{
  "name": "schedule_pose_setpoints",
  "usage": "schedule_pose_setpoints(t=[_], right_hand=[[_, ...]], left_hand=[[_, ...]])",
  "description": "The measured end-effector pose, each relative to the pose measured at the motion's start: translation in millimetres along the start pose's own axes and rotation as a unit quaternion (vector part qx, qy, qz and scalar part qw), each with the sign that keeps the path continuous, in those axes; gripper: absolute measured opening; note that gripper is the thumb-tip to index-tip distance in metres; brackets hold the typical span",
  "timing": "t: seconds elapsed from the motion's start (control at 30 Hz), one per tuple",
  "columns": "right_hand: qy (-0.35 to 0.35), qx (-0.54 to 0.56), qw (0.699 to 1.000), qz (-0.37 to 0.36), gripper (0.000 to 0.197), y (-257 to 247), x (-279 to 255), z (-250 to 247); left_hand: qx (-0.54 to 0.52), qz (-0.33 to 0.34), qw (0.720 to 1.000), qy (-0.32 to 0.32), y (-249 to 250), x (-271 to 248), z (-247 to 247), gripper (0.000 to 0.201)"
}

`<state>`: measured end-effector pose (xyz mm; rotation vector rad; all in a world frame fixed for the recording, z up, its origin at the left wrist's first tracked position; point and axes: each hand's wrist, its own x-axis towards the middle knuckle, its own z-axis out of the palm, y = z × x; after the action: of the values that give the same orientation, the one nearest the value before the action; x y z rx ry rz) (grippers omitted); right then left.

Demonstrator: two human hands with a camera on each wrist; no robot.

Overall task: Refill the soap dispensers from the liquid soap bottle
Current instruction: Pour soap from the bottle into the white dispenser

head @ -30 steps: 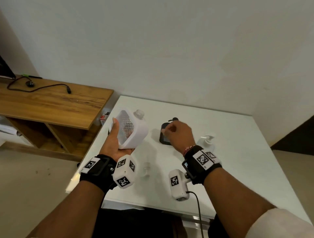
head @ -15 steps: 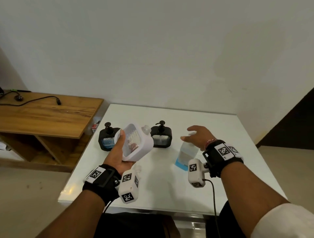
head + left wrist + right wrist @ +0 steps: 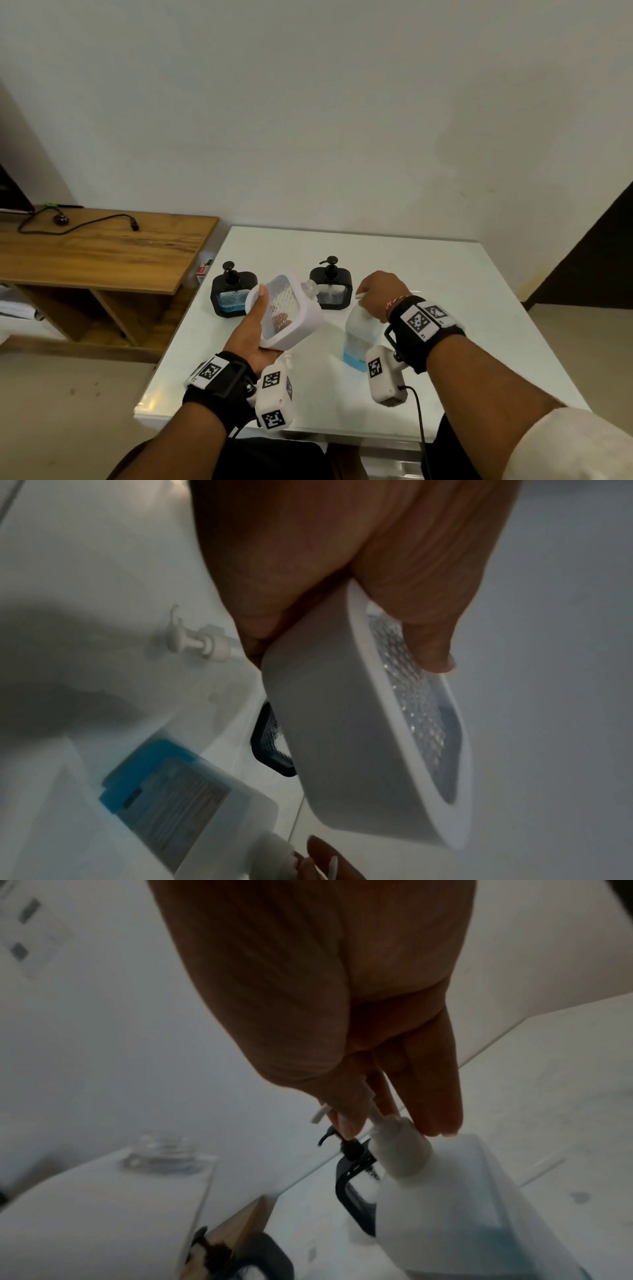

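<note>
My left hand (image 3: pixel 253 329) grips a white square soap dispenser (image 3: pixel 291 315) above the table, tilted, its clear neck bare and pointing up and right. Its body (image 3: pixel 342 723) fills the left wrist view. Its white pump (image 3: pixel 286 359) lies on the table by my left wrist. The liquid soap bottle (image 3: pixel 359 339), translucent with blue liquid low inside, stands on the table. My right hand (image 3: pixel 376 294) is on its top, thumb and fingers (image 3: pixel 346 1118) pinching the bottle's white pump head (image 3: pixel 394 1131). Two black dispensers (image 3: pixel 233 291) (image 3: pixel 331 287) stand behind with pumps on.
The white table (image 3: pixel 445 308) has bare surface to the right and at the back. A wooden shelf unit (image 3: pixel 102 250) with a black cable stands to the left, lower than the table. A white wall rises behind the table.
My right hand left the black dispenser, moved right to the soap bottle and closed its fingers on the pump head. My left hand keeps holding the white dispenser.
</note>
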<state>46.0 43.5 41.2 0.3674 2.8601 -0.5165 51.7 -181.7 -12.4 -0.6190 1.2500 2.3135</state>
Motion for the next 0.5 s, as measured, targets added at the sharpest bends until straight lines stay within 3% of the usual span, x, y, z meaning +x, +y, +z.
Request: schedule_pose_setpoints(t=[0.1,0.17,0.33,0.5], right_hand=[[-0.026,-0.022,0.999,-0.016,0.029,-19,-6,9],[-0.035,-0.051,0.997,-0.04,0.029,-27,-9,16],[-0.042,-0.066,0.994,-0.081,0.028,-28,-17,16],[-0.082,0.056,0.994,-0.051,0.033,-23,-20,4]], left_hand=[[0.021,-0.02,1.0,-0.01,-1,2,-8,0.071],[0.022,-0.022,1.0,0.001,-1,5,-16,0.08],[0.009,-0.02,1.0,0.009,-1,4,-22,0.076],[-0.002,-0.028,1.0,0.0,-5,4,-18,0.068]])
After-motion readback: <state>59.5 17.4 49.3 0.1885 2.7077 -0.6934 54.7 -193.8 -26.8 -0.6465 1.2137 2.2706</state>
